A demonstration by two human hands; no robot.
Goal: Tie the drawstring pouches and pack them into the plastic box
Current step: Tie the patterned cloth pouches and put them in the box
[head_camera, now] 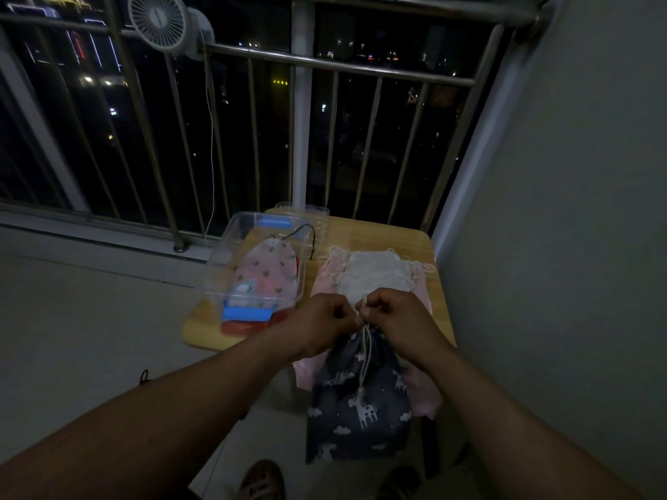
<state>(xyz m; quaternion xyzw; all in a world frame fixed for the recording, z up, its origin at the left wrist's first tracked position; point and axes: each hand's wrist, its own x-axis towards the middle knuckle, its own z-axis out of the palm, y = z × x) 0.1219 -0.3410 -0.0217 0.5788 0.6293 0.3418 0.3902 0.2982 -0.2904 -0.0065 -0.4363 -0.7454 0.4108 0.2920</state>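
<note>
Your left hand [325, 323] and right hand [399, 319] both pinch cord [365, 342] at neck of dark pouch [361, 409], which hangs below them off desk [361, 229] edge. Plastic box [225, 261] lies forward-left, nearer your left hand.

A home balcony high up at night: a metal railing [325, 63] before dark city lights, a small fan [158, 21] clipped to it, a tiled floor [90, 319], and a small wooden counter [379, 232].
</note>
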